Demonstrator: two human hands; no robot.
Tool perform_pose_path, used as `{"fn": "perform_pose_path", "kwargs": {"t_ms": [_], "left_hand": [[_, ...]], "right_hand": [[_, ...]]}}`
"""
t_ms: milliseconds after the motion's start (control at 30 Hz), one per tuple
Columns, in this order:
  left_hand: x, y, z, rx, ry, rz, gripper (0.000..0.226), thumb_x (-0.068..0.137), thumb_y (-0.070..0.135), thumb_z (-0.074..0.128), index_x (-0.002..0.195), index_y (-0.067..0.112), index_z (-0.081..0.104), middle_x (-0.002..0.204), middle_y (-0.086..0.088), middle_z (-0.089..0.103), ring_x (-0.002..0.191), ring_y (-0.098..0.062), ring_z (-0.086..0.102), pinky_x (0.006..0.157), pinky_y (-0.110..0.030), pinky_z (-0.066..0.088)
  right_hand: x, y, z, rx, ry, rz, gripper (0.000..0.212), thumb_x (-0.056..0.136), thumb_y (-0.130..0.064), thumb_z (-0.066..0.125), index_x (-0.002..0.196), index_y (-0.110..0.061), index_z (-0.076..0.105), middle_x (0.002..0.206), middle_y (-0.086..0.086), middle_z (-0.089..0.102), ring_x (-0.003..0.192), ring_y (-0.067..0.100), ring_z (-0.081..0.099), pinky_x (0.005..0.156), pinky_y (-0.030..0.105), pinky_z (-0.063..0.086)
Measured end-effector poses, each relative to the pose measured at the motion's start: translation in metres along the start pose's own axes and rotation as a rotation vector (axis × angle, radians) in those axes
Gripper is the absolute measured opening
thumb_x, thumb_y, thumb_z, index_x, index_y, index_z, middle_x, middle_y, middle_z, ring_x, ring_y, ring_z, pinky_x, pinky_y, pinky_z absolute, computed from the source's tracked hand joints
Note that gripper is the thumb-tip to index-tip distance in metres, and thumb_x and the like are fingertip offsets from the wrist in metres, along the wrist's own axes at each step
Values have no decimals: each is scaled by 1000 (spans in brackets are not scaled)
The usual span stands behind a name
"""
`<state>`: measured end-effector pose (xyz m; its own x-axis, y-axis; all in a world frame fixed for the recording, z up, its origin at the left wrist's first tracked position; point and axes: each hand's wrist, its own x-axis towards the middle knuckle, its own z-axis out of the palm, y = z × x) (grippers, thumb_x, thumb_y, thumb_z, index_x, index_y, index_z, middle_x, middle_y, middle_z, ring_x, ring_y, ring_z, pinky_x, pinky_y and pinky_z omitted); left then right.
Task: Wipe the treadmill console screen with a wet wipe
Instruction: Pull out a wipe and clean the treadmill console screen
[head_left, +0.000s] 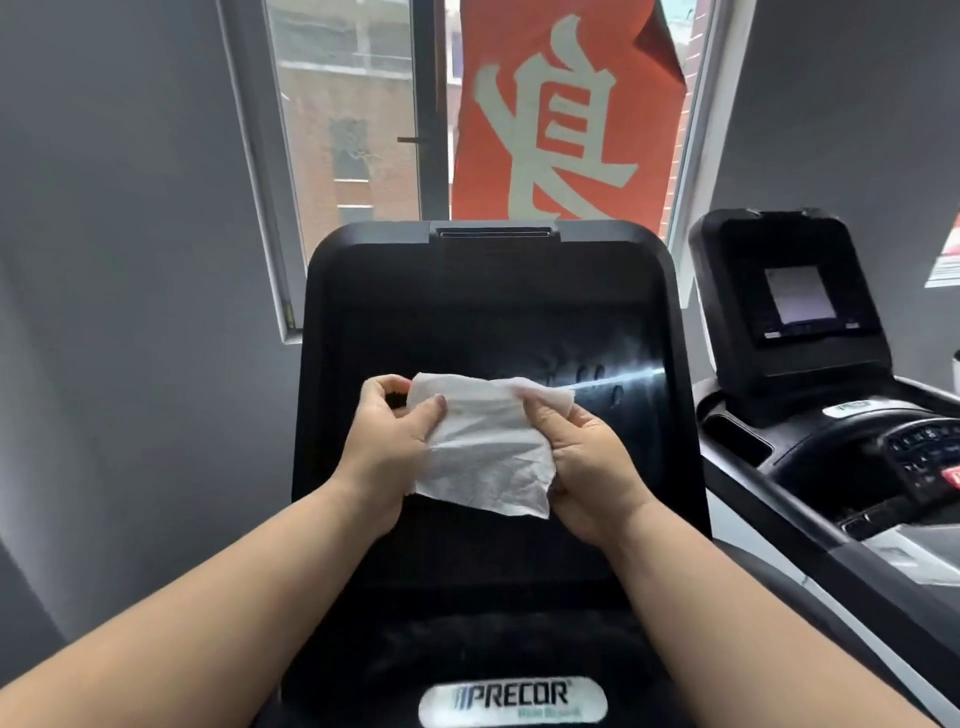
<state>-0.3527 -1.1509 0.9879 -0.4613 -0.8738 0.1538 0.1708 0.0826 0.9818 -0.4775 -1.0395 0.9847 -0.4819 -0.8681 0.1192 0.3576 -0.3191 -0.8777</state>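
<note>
A white wet wipe (485, 447) hangs spread out between both hands, in front of the lower middle of the black treadmill console screen (488, 312). My left hand (387, 441) pinches its upper left edge between thumb and fingers. My right hand (587, 462) pinches the upper right corner. The screen is dark and glossy, with a light glare streak at its right side. Whether the wipe touches the screen I cannot tell. A Precor badge (511, 701) sits at the console's bottom.
A second treadmill console (795, 301) with a small lit display and keypad stands to the right. Behind the console is a window (353, 130) with an orange banner (561, 114). Grey walls flank both sides.
</note>
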Motion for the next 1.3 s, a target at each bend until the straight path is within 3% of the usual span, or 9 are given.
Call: {"fn": "perform_pose_path", "kwargs": {"t_ms": [267,433,500,633,733,800,900,1067,1300], "left_hand": [[38,3,25,46,-209,87,38,91,-7,48,95,24,69,99,-6,72,78,-21,66,72,-39,54],[52,18,57,106,-503,55,45,87,-7,51,102,30,73,102,-10,73,86,-24,68,80,-39,54],[60,22,70,198,-499,169,35,79,2,58,97,29,73,92,-12,73,80,-26,69,73,-40,56],[90,18,88,350,-236,437,13,77,19,70,86,29,70,71,-4,67,54,-16,52,57,-35,45],[114,10,91,435,-59,523,10,83,18,69,85,28,68,73,17,67,55,-4,52,59,-25,47],[129,3,86,664,14,648,16,83,14,64,88,29,69,76,21,64,70,-2,56,71,-19,46],[160,-10,80,1064,-34,866,37,83,14,57,116,27,65,131,10,58,124,-19,47,105,-35,32],[197,-19,84,1440,-209,817,51,99,30,34,148,38,24,159,11,12,147,-15,1,116,-44,-2],[212,-23,92,1327,-116,899,43,99,29,36,142,28,41,152,11,35,142,-16,25,114,-56,11]], "right_hand": [[44,0,-29,-224,345,-24,25,92,-12,60,115,-14,52,100,9,62,75,14,62,60,25,55],[46,-9,-41,-74,-232,44,39,85,-5,60,124,-10,59,119,16,63,109,26,59,99,44,45],[54,-16,-47,-15,-312,49,45,85,0,60,129,-8,55,117,18,62,107,31,59,95,45,47],[80,-29,-68,-115,6,18,26,86,-10,60,108,4,65,95,23,67,70,26,65,51,31,49],[98,-41,-111,-38,318,-87,30,76,-6,56,102,8,63,98,30,67,78,37,64,57,37,49],[104,-48,-142,-148,616,-254,18,76,0,55,91,-6,63,90,18,65,82,32,61,67,38,47],[110,-58,-165,-569,937,-516,37,76,2,48,96,-21,68,93,0,70,89,18,64,80,32,52],[151,-63,-165,-1374,644,-728,41,75,8,46,105,-4,73,123,16,64,118,34,54,102,10,26],[143,-32,-169,-1556,368,-602,31,93,-15,44,116,0,57,142,13,49,136,26,39,107,6,14]]}}
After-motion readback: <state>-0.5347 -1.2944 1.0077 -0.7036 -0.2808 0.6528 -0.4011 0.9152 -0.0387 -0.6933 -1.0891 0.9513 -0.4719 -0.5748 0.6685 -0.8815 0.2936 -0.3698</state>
